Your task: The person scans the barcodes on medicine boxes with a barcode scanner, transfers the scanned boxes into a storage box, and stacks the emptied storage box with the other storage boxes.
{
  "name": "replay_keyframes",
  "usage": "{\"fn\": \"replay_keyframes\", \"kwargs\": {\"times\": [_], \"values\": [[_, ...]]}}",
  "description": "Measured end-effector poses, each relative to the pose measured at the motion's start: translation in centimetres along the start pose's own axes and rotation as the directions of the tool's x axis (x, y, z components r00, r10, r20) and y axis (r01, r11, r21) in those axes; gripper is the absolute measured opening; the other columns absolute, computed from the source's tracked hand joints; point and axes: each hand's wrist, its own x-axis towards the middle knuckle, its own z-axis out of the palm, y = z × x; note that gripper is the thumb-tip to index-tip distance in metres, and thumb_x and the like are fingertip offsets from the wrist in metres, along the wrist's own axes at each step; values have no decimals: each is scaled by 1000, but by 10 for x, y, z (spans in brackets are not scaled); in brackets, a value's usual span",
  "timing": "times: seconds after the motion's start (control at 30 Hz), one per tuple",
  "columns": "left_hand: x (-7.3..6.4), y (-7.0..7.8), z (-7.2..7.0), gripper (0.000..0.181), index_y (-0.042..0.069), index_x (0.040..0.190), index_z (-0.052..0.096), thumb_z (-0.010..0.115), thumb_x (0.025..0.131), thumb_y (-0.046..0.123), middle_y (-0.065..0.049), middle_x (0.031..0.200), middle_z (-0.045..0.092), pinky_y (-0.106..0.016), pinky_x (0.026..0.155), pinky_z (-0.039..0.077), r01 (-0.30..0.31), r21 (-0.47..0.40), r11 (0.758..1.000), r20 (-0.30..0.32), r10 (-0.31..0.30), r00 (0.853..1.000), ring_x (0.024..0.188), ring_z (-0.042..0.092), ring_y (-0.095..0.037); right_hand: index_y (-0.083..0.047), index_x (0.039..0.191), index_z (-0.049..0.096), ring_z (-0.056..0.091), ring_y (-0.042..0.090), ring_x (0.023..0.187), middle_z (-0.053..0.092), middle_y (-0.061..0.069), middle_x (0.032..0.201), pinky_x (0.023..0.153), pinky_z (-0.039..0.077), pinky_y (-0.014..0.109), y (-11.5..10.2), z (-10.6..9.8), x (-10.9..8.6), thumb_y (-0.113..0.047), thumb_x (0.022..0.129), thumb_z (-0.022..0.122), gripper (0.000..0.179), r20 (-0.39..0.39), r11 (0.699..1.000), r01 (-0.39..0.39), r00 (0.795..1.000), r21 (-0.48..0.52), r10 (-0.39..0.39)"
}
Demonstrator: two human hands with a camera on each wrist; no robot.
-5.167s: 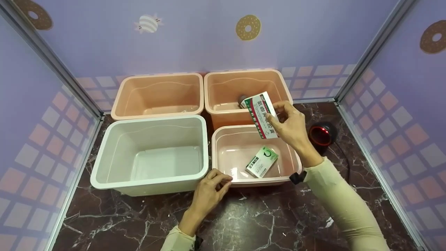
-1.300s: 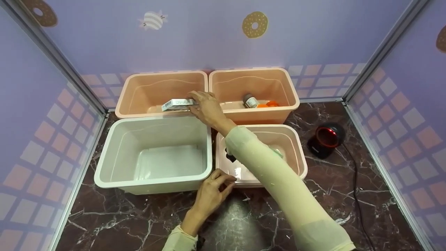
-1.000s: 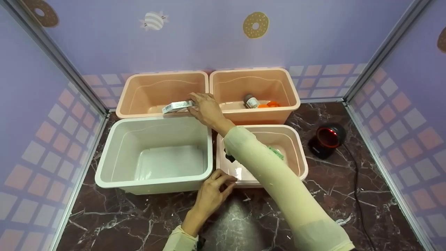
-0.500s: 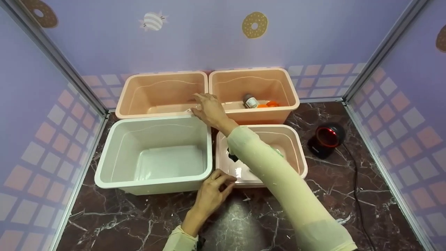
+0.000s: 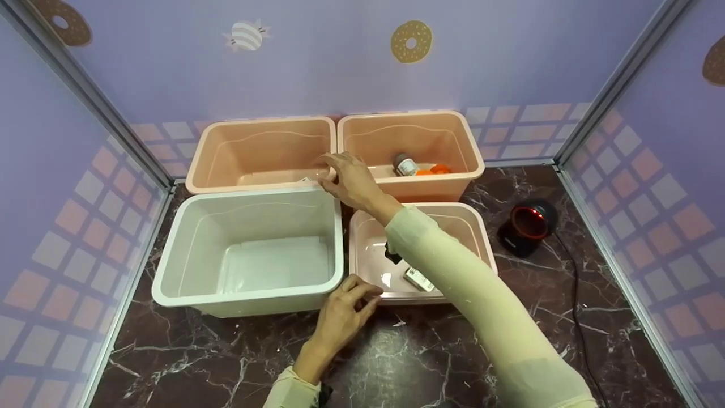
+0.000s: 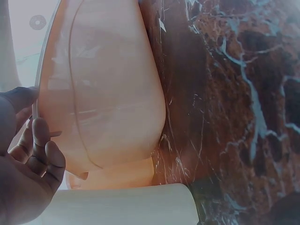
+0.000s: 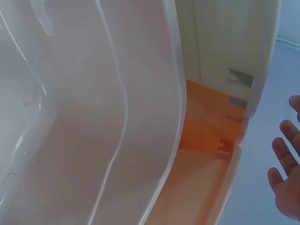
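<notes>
My left hand [image 5: 342,309] pinches the rim at the front-left corner of the pale pink bin [image 5: 365,241]. In the left wrist view, thumb and fingers of that hand [image 6: 28,173] meet across the bin's edge. A medicine box [image 5: 419,279] lies inside this bin, partly covered by my right sleeve. Above the spot where the two back bins meet, my right hand [image 5: 354,181] is empty, its fingers loosely spread. Spread fingers of the right hand [image 7: 290,178] also show in the right wrist view. Low in the back-left orange bin [image 5: 255,150], a small white piece [image 5: 306,179] peeks over the front rim.
A large white bin [image 5: 255,297] stands front left. The back-right orange bin [image 5: 408,127] holds a brown bottle [image 5: 405,164] and orange items [image 5: 439,169]. At right, a black scanner [image 5: 529,221] glows red, its cable [image 5: 576,300] trailing forward. Patterned walls enclose the marble-look surface.
My right hand carried a white, red and green medicine box from above the pink bin to the back-left bin, let it go inside, and has drawn slightly right. The left hand stayed put.
</notes>
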Motion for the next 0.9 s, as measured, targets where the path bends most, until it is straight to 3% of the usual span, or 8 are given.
{"fn": "replay_keyframes", "kwargs": {"times": [0.17,0.47,0.63,0.9], "values": [[0,1,-1,11,18,99,75,77,87,17,5,89,60,-14,60,50,23,3,1000,20,-24,1000,68,60,-10,-16,128,63,55,23,129,68,1,124,112,39,42,0,-6,-7,-28,96,65,34,5,999,35,999,-9,-35],[1,1,0,11,17,98,75,77,87,15,4,90,61,-17,60,52,13,-11,1000,17,-13,1000,68,63,-17,-15,125,65,57,23,127,69,-1,122,110,40,43,-4,-16,-24,-24,95,67,31,-38,994,109,993,17,-109],[1,3,-1,11,18,98,75,77,87,16,5,90,61,-15,60,50,35,5,999,25,-36,999,67,61,-12,-14,125,65,58,22,127,69,1,124,114,38,43,-6,-21,-34,-23,95,67,32,-37,989,150,988,12,-150],[1,2,0,13,18,99,75,77,87,15,6,90,61,-18,60,53,56,-6,998,31,-56,998,67,63,-15,-13,124,66,61,21,122,70,0,121,114,37,42,-2,-34,-54,-19,94,68,31,-55,982,173,984,81,-169]]}}
